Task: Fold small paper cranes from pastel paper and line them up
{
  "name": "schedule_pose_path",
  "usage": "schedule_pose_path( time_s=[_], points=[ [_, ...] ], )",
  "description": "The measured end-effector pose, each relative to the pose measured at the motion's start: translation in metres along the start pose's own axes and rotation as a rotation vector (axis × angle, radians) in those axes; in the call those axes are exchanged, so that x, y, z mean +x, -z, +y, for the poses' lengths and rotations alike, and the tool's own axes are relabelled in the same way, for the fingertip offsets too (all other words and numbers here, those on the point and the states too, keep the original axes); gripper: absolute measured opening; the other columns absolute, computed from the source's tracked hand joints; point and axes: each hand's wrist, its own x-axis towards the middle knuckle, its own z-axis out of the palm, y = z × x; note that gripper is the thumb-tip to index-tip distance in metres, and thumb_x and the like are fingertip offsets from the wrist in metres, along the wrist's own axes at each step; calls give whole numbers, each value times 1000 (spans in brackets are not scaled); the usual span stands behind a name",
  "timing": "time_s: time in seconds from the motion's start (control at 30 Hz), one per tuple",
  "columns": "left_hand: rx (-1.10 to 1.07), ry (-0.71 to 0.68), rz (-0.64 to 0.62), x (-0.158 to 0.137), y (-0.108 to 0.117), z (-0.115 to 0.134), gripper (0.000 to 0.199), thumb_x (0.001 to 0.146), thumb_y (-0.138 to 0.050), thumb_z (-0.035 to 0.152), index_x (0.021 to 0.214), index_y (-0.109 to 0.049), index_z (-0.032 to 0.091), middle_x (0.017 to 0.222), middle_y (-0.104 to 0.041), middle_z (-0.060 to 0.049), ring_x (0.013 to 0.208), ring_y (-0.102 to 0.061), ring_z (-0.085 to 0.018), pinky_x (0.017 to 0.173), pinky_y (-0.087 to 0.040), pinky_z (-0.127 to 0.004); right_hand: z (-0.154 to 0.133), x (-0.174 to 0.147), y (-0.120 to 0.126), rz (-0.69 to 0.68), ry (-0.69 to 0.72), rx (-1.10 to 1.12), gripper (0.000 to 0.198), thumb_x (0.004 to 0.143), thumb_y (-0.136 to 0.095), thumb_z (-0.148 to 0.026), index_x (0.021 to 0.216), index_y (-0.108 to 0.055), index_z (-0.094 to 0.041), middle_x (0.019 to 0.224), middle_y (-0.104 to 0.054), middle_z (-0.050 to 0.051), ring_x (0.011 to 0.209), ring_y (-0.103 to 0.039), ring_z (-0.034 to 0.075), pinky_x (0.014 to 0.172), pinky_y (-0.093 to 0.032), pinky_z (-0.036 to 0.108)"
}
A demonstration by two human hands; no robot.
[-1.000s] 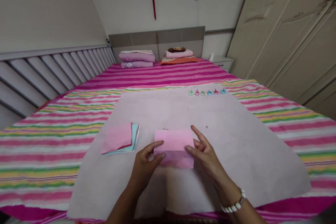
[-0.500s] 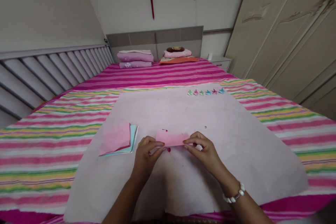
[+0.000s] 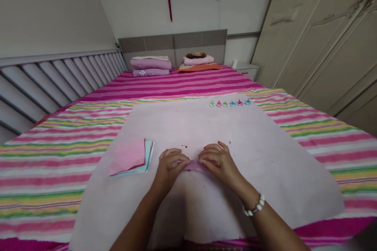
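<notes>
A narrow strip of folded pink paper (image 3: 194, 165) is stretched between my two hands, just above a large pale sheet (image 3: 176, 121). My left hand (image 3: 171, 166) pinches its left part between thumb and forefinger. At the other side, my right hand (image 3: 219, 162) pinches the strip the same way, its outer fingers raised. The fingers partly cover the paper. To the left of my left hand lies a stack of square coloured papers (image 3: 129, 155), pink on top with red and light blue beneath. A small dark red mark (image 3: 184, 146) shows on the sheet beyond the strip.
Several small folded paper figures (image 3: 229, 103), green, pink and blue, stand in a row at the sheet's far right. A striped bedspread (image 3: 44, 180) surrounds the sheet. Folded bedding (image 3: 151, 66) is piled at the headboard (image 3: 159, 46). A railing (image 3: 67, 70) runs along the left.
The pink paper has gone from a wider flat rectangle to a narrower strip. My right hand has moved left, so both hands are closer together.
</notes>
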Motion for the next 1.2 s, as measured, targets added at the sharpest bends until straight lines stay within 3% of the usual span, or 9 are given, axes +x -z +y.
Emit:
schedule_pose_path(
  time_s=[0.1, 0.17, 0.33, 0.5, 0.63, 0.7, 0.77, 0.97, 1.2],
  points=[
    [-156, 153, 54, 0, 11, -3, 7, 71, -69, 27, 67, -71, 22, 78, -72, -3, 94, -59, -23, 86, -43, -35, 9, -2, 8, 19, -84, 132, 13, 82, -62, -27, 71, -69, -24, 79, -72, 1, 82, -63, 21, 96, -29, 47],
    [-253, 291, 68, 0, 15, -4, 12, 69, -70, 31, 67, -71, 20, 75, -71, -3, 80, -62, -20, 74, -46, -30, 14, -5, 11, 10, -176, 291, 16, 81, -61, -31, 69, -68, -22, 76, -70, 3, 76, -62, 20, 82, -41, 38],
    [-434, 463, 129, -4, 10, -9, 23, 64, -75, 38, 62, -67, 16, 54, -60, 3, 53, -50, -11, 53, -38, -22, 13, -11, 6, 90, -489, 633, 19, 72, -69, -36, 65, -66, -19, 60, -62, -1, 57, -53, 14, 55, -40, 26],
    [-680, 578, 168, -10, 6, -21, 26, 66, -74, 41, 71, -68, 16, 56, -60, 3, 51, -51, -10, 54, -40, -22, 13, -13, -3, 224, -732, 1073, 20, 59, -80, -29, 61, -66, -15, 51, -58, -4, 47, -46, 8, 47, -35, 20],
    [-880, 556, 133, -15, -3, -20, 32, 65, -76, 34, 93, -68, 20, 91, -70, -5, 89, -62, -18, 79, -45, -28, 12, -15, -13, 230, -908, 1418, 19, 55, -82, -17, 62, -64, -15, 55, -61, -2, 49, -51, 9, 47, -39, 20],
    [-933, 453, 33, -17, -11, -16, 43, 65, -77, 27, 105, -66, 21, 114, -65, -9, 108, -55, -22, 90, -41, -32, 9, -16, -21, 163, -950, 1487, 18, 56, -79, -16, 62, -63, -15, 52, -58, -3, 46, -50, 9, 48, -42, 22],
    [-968, 392, -54, -18, -20, -10, 40, 69, -74, 27, 108, -66, 21, 117, -63, -10, 109, -54, -23, 91, -40, -33, 4, -19, -31, 83, -993, 1555, 16, 57, -76, -15, 61, -61, -14, 49, -56, -3, 44, -50, 9, 48, -43, 24],
    [-930, 455, 21, -17, -27, -2, 18, 74, -70, 33, 77, -70, 15, 76, -68, -4, 77, -59, -16, 79, -43, -29, -7, -28, -52, -66, -1060, 1636, 11, 63, -69, -17, 58, -61, -12, 47, -57, 0, 42, -50, 9, 47, -41, 23],
    [-855, 530, 19, -22, -18, 3, 21, 75, -68, 37, 71, -70, 15, 72, -69, -2, 74, -60, -15, 78, -43, -27, -6, -20, -34, 147, -818, 1444, 26, 71, -72, -38, 69, -70, -12, 63, -67, 4, 56, -58, 13, 54, -43, 23]
  ],
)
